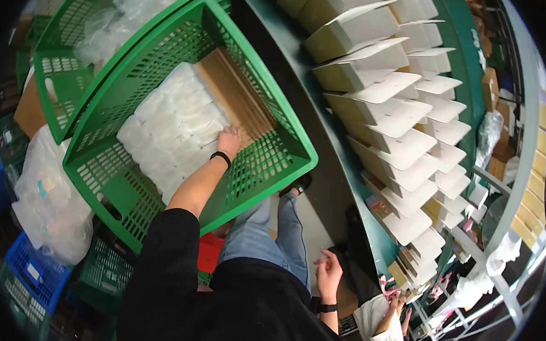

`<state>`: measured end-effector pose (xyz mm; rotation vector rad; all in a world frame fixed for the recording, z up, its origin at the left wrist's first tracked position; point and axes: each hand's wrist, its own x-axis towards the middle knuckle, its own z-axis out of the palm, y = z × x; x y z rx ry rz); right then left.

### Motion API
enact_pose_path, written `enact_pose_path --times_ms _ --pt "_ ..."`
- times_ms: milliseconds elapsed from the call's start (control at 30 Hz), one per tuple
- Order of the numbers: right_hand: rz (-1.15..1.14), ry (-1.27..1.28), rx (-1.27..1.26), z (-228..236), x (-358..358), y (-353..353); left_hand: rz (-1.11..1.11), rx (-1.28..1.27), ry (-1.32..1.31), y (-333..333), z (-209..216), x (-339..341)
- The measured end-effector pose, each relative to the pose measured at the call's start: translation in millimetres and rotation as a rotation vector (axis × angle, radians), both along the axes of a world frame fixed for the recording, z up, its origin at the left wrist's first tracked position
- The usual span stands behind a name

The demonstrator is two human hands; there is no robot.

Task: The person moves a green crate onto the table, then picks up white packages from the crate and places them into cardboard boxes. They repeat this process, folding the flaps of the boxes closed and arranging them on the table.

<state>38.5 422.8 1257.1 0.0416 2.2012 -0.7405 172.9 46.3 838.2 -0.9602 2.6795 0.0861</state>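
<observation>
My left hand (pixel 229 141) reaches down into a large green plastic crate (pixel 299 153). Its fingers are bent and closed at the edge of a layer of white wrapped packets (pixel 176 124), beside brown cardboard (pixel 237 90). What they grip, if anything, is hidden. The packets lie close together in rows and cover much of the crate's bottom. My right hand (pixel 328 275) hangs near my right side, outside the crate, with nothing in it. Its fingers are loosely bent and apart.
On the right, a long green-topped bench (pixel 370 223) carries rows of white boxes with raised flaps (pixel 405 150). Another green crate (pixel 56 88) holds clear plastic bags (pixel 135 15). At left sit a stuffed white bag (pixel 52 201) and a blue crate (pixel 39 269). A person (pixel 388 331) is at lower right.
</observation>
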Motion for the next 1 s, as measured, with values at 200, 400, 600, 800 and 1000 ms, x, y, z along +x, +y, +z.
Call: enact_pose_path --times_ms 200,400,600,800,1000 --pt "0.223 0.112 -0.041 50.0 -0.4 -63.1 0.089 0.517 0.239 -64.0 189.2 -10.6" --pt "0.346 0.307 -0.500 140.4 -32.7 -186.2 0.627 1.184 0.847 -89.4 431.4 19.9" --pt "1.275 0.686 -0.721 170.6 -76.9 -178.6 0.454 1.401 0.726 -29.6 537.6 -45.2" --pt "0.977 0.692 -0.841 184.0 -118.1 -81.0 -0.058 1.295 0.327 58.3 569.5 -147.2" --pt "0.075 0.555 -0.664 165.7 -175.0 15.2 -0.200 1.567 0.021 169.3 564.7 -254.0"
